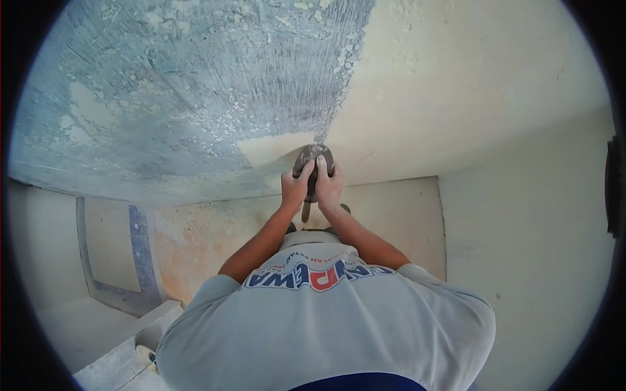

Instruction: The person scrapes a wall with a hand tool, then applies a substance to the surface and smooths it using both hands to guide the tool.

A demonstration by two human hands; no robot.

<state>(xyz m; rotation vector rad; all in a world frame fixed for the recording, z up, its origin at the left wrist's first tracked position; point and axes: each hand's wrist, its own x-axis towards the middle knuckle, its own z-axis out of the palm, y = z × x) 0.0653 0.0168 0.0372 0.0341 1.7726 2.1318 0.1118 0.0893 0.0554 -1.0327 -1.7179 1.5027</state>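
A dark rounded tool [313,154] with whitish dust on top is pressed against or held close to the wall [195,78], near the lower end of the border between its blue, flaking part and its cream part. My left hand [297,186] grips the tool's left side, and my right hand [330,184] grips its right side, both thumbs lying on it. Pale dust covers the fingers. Below the hands a dark handle-like piece [306,212] shows; whether it belongs to the tool I cannot tell.
A pale side wall [521,260] rises on the right, with a dark object [611,188] at its far edge. The floor [202,234] lies below. At the lower left are a pale ledge [117,365] and a blue-edged panel [111,244].
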